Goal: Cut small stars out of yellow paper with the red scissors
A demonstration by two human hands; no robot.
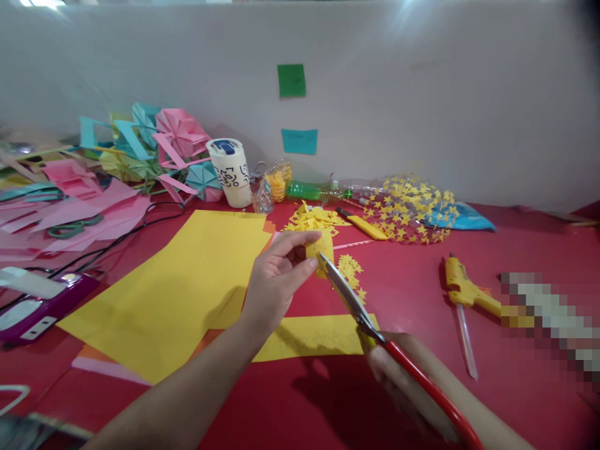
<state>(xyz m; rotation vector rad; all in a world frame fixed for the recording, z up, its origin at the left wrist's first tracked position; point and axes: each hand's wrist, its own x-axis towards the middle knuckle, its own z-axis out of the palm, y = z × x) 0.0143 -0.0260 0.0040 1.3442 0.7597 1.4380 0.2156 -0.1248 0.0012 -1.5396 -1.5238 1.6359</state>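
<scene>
Between its thumb and fingers, my left hand [276, 272] pinches a small piece of yellow paper [327, 245]. Red-handled scissors [349, 294] are gripped in my right hand [403, 375], their tips touching the piece and the blades looking almost closed. Just behind my left hand is a pile of yellow scraps [313, 217]. Small cut yellow stars [349, 270] lie right of the held piece. A yellow strip [309, 337] lies flat under the scissors, and large yellow sheets [187, 275] spread to the left.
A white cup [232, 175], a green bottle [309, 189] and a star-covered clear bottle [407, 209] stand or lie along the wall. A yellow cutter [368, 226] is near them. Right is a glue gun [462, 284]; left are a purple power strip [47, 309], cables and paper flowers [180, 134].
</scene>
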